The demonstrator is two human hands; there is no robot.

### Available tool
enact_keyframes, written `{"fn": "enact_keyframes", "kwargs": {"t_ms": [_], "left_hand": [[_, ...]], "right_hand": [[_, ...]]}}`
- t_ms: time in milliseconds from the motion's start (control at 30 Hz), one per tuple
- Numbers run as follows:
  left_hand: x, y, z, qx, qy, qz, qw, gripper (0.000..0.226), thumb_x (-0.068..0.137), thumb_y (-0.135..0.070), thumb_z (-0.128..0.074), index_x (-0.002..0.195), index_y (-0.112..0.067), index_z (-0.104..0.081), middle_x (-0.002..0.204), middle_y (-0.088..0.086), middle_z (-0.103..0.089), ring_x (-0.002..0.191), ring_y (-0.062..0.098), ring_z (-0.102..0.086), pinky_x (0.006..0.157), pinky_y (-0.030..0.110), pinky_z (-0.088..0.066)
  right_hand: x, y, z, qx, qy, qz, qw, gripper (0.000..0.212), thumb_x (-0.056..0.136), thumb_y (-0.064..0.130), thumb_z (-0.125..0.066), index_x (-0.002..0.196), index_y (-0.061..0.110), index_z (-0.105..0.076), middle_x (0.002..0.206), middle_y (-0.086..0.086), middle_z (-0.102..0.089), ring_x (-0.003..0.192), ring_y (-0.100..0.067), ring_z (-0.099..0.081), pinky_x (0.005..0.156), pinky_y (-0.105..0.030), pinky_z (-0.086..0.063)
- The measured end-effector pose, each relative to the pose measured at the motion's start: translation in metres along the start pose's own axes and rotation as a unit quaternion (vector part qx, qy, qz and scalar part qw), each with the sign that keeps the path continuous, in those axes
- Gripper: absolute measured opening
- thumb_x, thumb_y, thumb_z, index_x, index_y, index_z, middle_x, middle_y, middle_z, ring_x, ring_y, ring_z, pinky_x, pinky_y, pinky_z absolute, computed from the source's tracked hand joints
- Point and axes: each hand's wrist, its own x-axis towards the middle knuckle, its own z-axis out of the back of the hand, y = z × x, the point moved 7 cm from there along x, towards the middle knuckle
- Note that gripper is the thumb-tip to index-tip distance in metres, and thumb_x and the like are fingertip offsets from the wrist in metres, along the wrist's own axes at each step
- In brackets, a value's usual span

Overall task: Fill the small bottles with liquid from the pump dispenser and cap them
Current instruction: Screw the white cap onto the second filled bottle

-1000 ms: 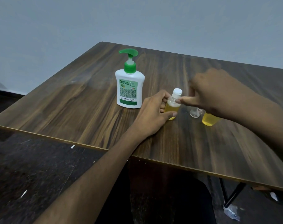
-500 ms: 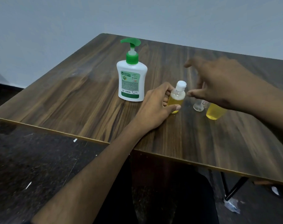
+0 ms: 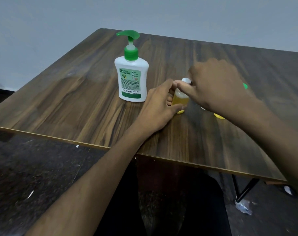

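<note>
A white pump dispenser with a green pump head stands on the wooden table. To its right a small clear bottle of yellow liquid stands upright, and my left hand grips its body. My right hand pinches the bottle's white cap from above. Behind my right wrist only the yellow base of a second small bottle and a sliver of a third clear one show. A small green object peeks out past my right hand.
The table's front edge runs across below my forearms, with dark floor under it. A black table leg stands at the lower right. A pale wall rises behind the table.
My right hand, lifted and spread half a second ago, has come back down onto the white cap. My left hand has stayed round the bottle. The view has shifted a little.
</note>
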Motion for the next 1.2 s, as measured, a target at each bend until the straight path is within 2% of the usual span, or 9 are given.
{"fn": "enact_keyframes", "kwargs": {"t_ms": [100, 167, 233, 367, 767, 900, 1000, 1067, 1200], "left_hand": [[-0.001, -0.001, -0.001, 0.004, 0.001, 0.006, 1.0, 0.039, 0.081, -0.011, -0.092, 0.107, -0.006, -0.063, 0.092, -0.006, -0.071, 0.08, 0.001, -0.069, 0.068, 0.01, -0.05], [-0.001, 0.0, -0.001, 0.002, 0.001, 0.008, 1.0, 0.037, 0.081, -0.009, -0.092, 0.102, -0.007, -0.062, 0.085, -0.01, -0.068, 0.075, -0.002, -0.067, 0.067, 0.014, -0.051], [-0.001, 0.001, -0.001, -0.001, 0.002, 0.006, 1.0, 0.036, 0.081, -0.01, -0.092, 0.103, -0.009, -0.063, 0.087, -0.009, -0.071, 0.076, 0.003, -0.071, 0.07, 0.025, -0.059], [-0.001, 0.0, -0.001, -0.001, 0.006, 0.005, 1.0, 0.038, 0.082, -0.012, -0.091, 0.109, -0.009, -0.065, 0.096, -0.003, -0.075, 0.081, 0.011, -0.075, 0.078, 0.035, -0.063], [-0.002, -0.001, 0.0, 0.023, 0.006, 0.002, 1.0, 0.04, 0.08, -0.014, -0.093, 0.106, -0.008, -0.063, 0.095, 0.0, -0.076, 0.082, 0.015, -0.074, 0.076, 0.035, -0.062], [-0.003, -0.001, 0.001, 0.019, 0.006, 0.012, 1.0, 0.04, 0.079, -0.01, -0.093, 0.105, -0.006, -0.063, 0.093, -0.003, -0.075, 0.079, 0.003, -0.071, 0.071, 0.017, -0.058], [-0.004, -0.003, 0.001, 0.013, 0.011, 0.015, 1.0, 0.039, 0.079, -0.01, -0.094, 0.105, -0.009, -0.065, 0.097, -0.003, -0.075, 0.08, -0.003, -0.069, 0.073, 0.009, -0.053], [-0.004, -0.004, 0.002, 0.011, 0.013, 0.014, 1.0, 0.039, 0.079, -0.009, -0.094, 0.105, -0.011, -0.065, 0.098, -0.003, -0.075, 0.08, -0.002, -0.07, 0.072, 0.01, -0.054], [-0.004, -0.007, 0.003, 0.024, 0.009, 0.008, 1.0, 0.038, 0.079, -0.011, -0.094, 0.104, -0.015, -0.066, 0.101, 0.001, -0.076, 0.089, 0.016, -0.074, 0.078, 0.019, -0.06]], "right_hand": [[0.003, -0.004, -0.001, 0.011, 0.017, 0.009, 1.0, 0.056, 0.089, 0.068, -0.047, 0.061, 0.021, -0.035, 0.059, -0.001, -0.036, 0.054, -0.024, -0.035, 0.049, -0.03, -0.023], [0.004, -0.003, -0.002, 0.055, 0.035, 0.06, 0.996, 0.041, 0.088, 0.061, -0.055, 0.083, 0.021, -0.056, 0.077, -0.001, -0.057, 0.07, -0.025, -0.055, 0.059, -0.032, -0.034], [0.002, 0.001, 0.003, 0.108, 0.055, 0.099, 0.988, 0.025, 0.086, 0.041, -0.065, 0.106, 0.027, -0.059, 0.098, 0.004, -0.064, 0.086, -0.019, -0.062, 0.068, -0.033, -0.042], [0.004, 0.003, 0.008, 0.12, 0.078, 0.11, 0.984, 0.016, 0.084, 0.021, -0.071, 0.097, 0.029, -0.066, 0.094, 0.006, -0.065, 0.088, -0.017, -0.062, 0.072, -0.034, -0.047], [0.014, 0.002, -0.002, 0.092, 0.021, 0.036, 0.995, 0.013, 0.083, 0.031, -0.074, 0.094, 0.025, -0.068, 0.099, -0.007, -0.067, 0.097, -0.03, -0.061, 0.069, -0.029, -0.032], [0.009, 0.005, -0.003, 0.101, 0.029, 0.037, 0.994, 0.014, 0.084, 0.031, -0.072, 0.095, 0.024, -0.067, 0.096, -0.005, -0.068, 0.095, -0.029, -0.061, 0.07, -0.028, -0.031], [-0.007, -0.005, 0.015, 0.125, 0.032, 0.022, 0.991, 0.031, 0.084, 0.038, -0.072, 0.112, 0.026, -0.065, 0.103, 0.002, -0.069, 0.097, -0.022, -0.063, 0.071, -0.029, -0.038], [-0.023, -0.029, 0.041, 0.173, -0.011, -0.037, 0.984, 0.042, 0.081, 0.044, -0.073, 0.12, 0.031, -0.062, 0.104, 0.007, -0.068, 0.091, -0.014, -0.064, 0.077, -0.029, -0.047], [-0.064, -0.091, 0.08, 0.243, -0.119, -0.14, 0.952, 0.036, 0.078, 0.037, -0.075, 0.112, 0.027, -0.066, 0.096, 0.007, -0.069, 0.075, -0.007, -0.065, 0.081, -0.029, -0.054]]}}
